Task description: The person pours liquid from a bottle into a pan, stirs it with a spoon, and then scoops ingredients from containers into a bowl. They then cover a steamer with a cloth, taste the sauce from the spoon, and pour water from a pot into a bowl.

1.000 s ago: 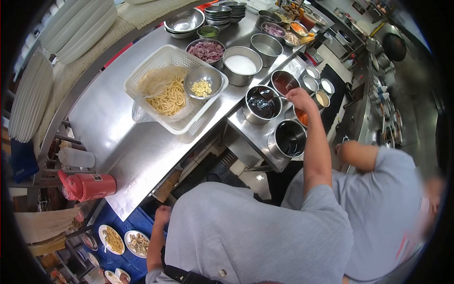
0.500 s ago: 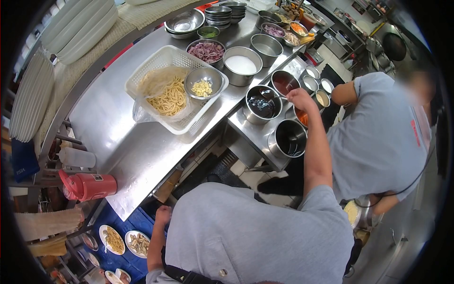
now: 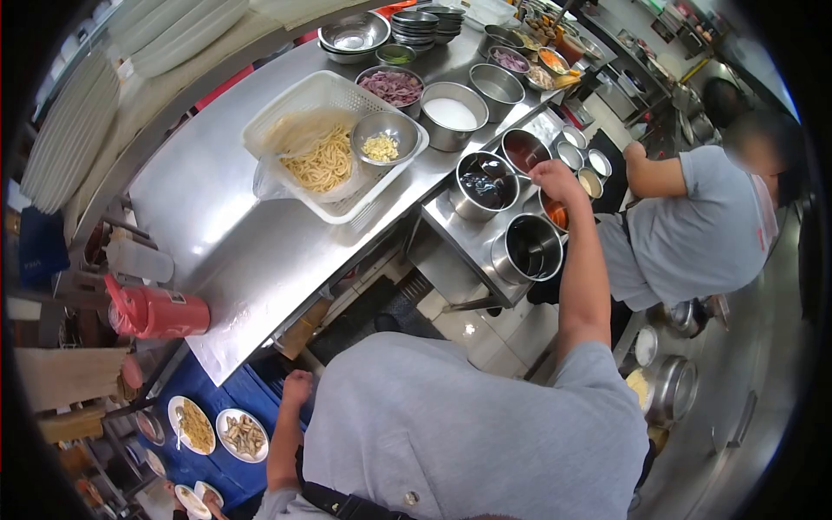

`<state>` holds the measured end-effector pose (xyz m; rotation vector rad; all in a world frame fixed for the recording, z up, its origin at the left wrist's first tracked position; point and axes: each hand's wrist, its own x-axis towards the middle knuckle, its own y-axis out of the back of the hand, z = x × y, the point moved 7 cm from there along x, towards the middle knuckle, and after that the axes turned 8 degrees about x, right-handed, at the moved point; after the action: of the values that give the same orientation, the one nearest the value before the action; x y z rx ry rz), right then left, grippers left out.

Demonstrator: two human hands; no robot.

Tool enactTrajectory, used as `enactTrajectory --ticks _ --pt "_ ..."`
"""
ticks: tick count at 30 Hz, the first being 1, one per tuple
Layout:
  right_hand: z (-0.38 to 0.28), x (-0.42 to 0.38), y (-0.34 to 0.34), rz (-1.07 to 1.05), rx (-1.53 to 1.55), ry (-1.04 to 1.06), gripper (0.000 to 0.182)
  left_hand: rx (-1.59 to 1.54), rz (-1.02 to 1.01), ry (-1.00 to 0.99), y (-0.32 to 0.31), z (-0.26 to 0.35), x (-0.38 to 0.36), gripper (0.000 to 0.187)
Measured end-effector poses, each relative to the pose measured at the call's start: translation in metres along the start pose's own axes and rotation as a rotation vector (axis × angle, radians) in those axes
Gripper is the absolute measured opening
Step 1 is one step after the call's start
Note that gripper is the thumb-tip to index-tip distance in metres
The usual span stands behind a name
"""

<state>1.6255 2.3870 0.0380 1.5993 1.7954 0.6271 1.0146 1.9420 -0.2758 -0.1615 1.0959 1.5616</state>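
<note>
My right hand is closed round the handle of a ladle, whose bowl is in a steel pot of dark liquid. Next to that pot are a pot of reddish-brown sauce, a pot of orange-red sauce partly behind my wrist, and another pot with dark contents. My left hand hangs low at my side, fingers curled in, and nothing shows in it. It is nearest to the steel counter's corner and the blue-covered surface below.
A white basket holds bagged noodles and a bowl of chopped garlic. A red jug stands at the counter's left end. Plates of food lie on the blue cover. A co-worker stands close on the right.
My view has shifted slightly. My right hand stays by the dark-liquid pot with the ladle. The co-worker has moved away and straightened, uncovering pots at the lower right.
</note>
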Motion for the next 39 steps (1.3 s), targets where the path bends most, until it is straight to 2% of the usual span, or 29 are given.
enactTrajectory --ticks 3,5,6,8,10,12,15,20,26,29,35,39 --pt "-0.008 -0.005 0.003 0.012 -0.015 0.048 0.014 -0.072 0.004 0.038 -0.004 -0.014 -0.011 0.022" --pt "-0.002 -0.001 0.005 0.01 -0.024 0.076 0.015 0.139 0.068 -0.147 -0.02 -0.059 0.009 0.02" --pt "0.002 0.0 0.004 0.006 -0.024 0.093 0.015 0.133 0.07 -0.147 -0.019 -0.053 -0.002 0.02" --pt "0.007 0.001 0.006 0.007 -0.029 0.077 0.016 -0.036 -0.029 0.149 -0.013 -0.048 -0.035 0.018" --pt "0.004 0.0 0.004 0.002 -0.034 0.058 0.016 -0.043 -0.023 0.159 -0.009 -0.053 -0.05 0.019" --pt "0.015 -0.002 0.002 0.012 0.106 -0.136 0.016 -0.047 -0.017 0.169 -0.003 -0.056 -0.065 0.019" --pt "0.013 0.0 0.0 0.013 0.039 -0.083 0.015 0.01 0.005 0.198 0.004 -0.06 -0.076 0.017" --pt "0.027 0.011 -0.006 0.01 0.057 -0.04 0.016 -0.088 -0.021 0.25 -0.002 -0.081 -0.08 0.014" --pt "0.031 0.017 -0.007 0.0 0.098 -0.007 0.011 -0.061 -0.008 0.222 0.003 -0.041 -0.088 0.016" --pt "0.031 0.017 -0.004 0.015 0.067 0.005 0.011 -0.082 -0.013 0.153 -0.003 -0.047 -0.07 0.017" --pt "0.033 0.014 0.0 0.018 0.03 -0.077 0.013 -0.035 -0.015 0.148 -0.001 -0.035 -0.054 0.019" --pt "0.037 0.017 -0.002 0.017 0.038 -0.033 0.015 -0.008 -0.002 0.109 0.004 -0.012 -0.051 0.019"
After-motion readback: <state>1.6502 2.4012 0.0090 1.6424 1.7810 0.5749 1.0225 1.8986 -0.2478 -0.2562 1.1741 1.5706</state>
